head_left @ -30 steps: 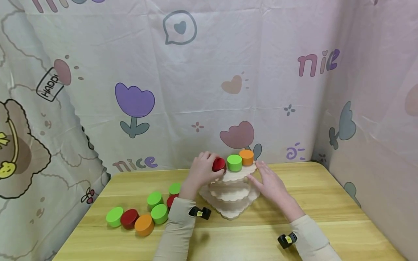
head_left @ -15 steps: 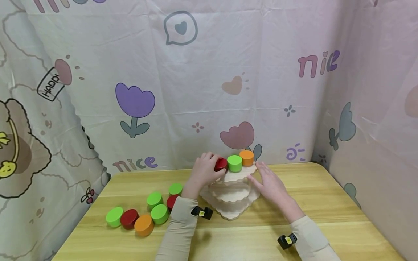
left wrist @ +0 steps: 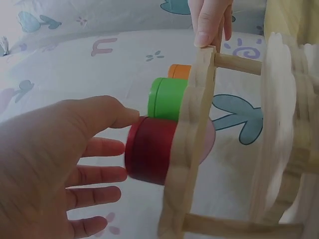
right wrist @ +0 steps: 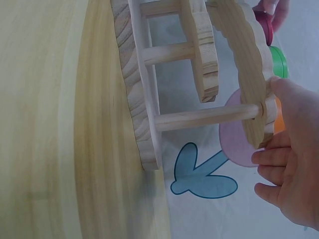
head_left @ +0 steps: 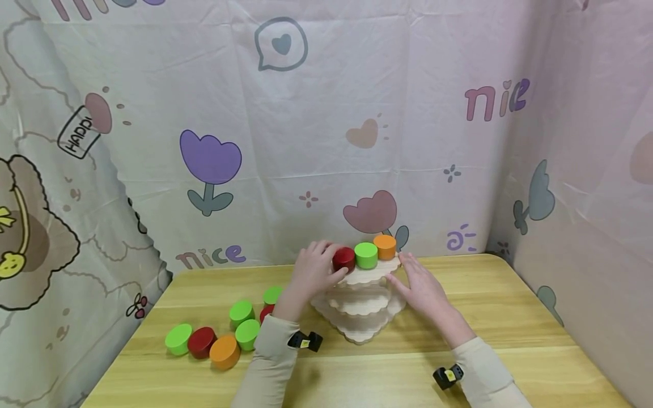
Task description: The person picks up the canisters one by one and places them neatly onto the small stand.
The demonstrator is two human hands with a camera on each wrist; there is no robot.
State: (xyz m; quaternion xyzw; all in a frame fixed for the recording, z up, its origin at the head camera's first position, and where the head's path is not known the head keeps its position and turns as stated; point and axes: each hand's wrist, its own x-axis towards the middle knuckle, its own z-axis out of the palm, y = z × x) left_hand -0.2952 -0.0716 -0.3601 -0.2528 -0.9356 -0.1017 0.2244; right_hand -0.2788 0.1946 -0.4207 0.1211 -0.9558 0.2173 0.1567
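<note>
Here the left hand (head_left: 312,271) sets a red disc (head_left: 344,258) on the top tier of a scalloped wooden stand (head_left: 363,309), which sits toward the far edge of the table (head_left: 510,317). The disc stands at the left end of a row, touching or just beside a green disc (head_left: 366,254), with an orange disc (head_left: 385,246) beyond that. To do this well, the disc should probably sit flat and fully on the tier, snug against the green one, and the hand should draw away sideways without nudging the row.

In the left wrist view the thumb tip touches the red disc (left wrist: 149,155) at its rim, while the other fingers (left wrist: 97,174) lie nearly straight and spread behind it; they are relaxed, not curled round it. The right hand (head_left: 423,286) rests against the right side of the stand, fingers straight and loosely together, fingertips at the top tier's edge, steadying it. The right wrist view shows the thumb against that tier's rim (right wrist: 251,99).

Spare discs (head_left: 224,334) in green, red and orange lie near the table's left edge.
</note>
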